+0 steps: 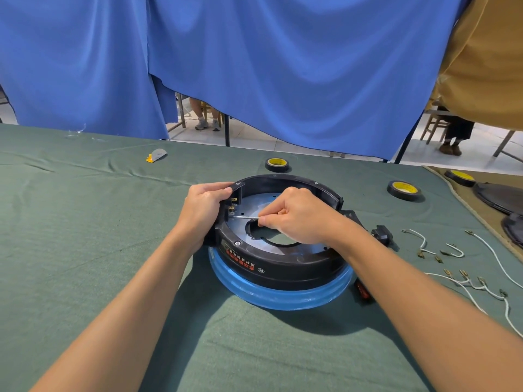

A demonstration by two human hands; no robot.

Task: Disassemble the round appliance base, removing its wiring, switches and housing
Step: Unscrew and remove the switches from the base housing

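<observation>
1. Green cloth covers the table [85,250]; a blue curtain [283,66] hangs behind its far edge.
2. Centre of the table: the round appliance base [283,267] sits open side up, its black housing resting on a blue ring that lies flat on the cloth.
3. The left hand [202,210] grips the housing's left rim, fingers curled over the edge.
4. The right hand [297,219] reaches over the open middle, knuckles up, and pinches a thin metal tool [244,217].
5. Two tape rolls [277,164] [404,190] lie beyond the base, well apart.
6. Loose white wires [481,287] lie to the right, near a black part [382,234] and a red switch [362,290].
7. The tool's shaft lies nearly level, its tip pointing left at the brass terminals [232,206] on the inner wall.
</observation>
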